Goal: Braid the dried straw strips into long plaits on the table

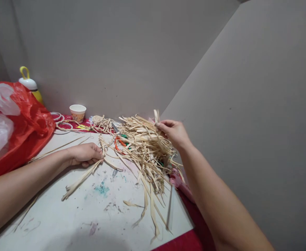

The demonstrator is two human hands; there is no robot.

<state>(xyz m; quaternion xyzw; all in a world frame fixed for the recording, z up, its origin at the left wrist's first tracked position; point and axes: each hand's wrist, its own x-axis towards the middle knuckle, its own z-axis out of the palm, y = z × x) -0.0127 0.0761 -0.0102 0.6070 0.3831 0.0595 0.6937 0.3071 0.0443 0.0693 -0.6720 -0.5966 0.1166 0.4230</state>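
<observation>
My left hand (86,154) rests on the white board (90,209) with its fingers closed on a braided bundle of dried straw strips (81,178) that trails toward me. My right hand (174,132) is raised over a loose pile of dried straw strips (144,146) and pinches one strip (156,115) that sticks up from its fingertips. Orange and green scissor handles (121,141) lie half buried under the pile.
A red plastic bag (24,129) with clear plastic bags bulges at the left. Behind it stands a yellow and white bottle (29,83). A paper cup (77,112), white rings (61,123) and coiled braid (102,123) lie by the grey wall. Red cloth (184,240) edges the board.
</observation>
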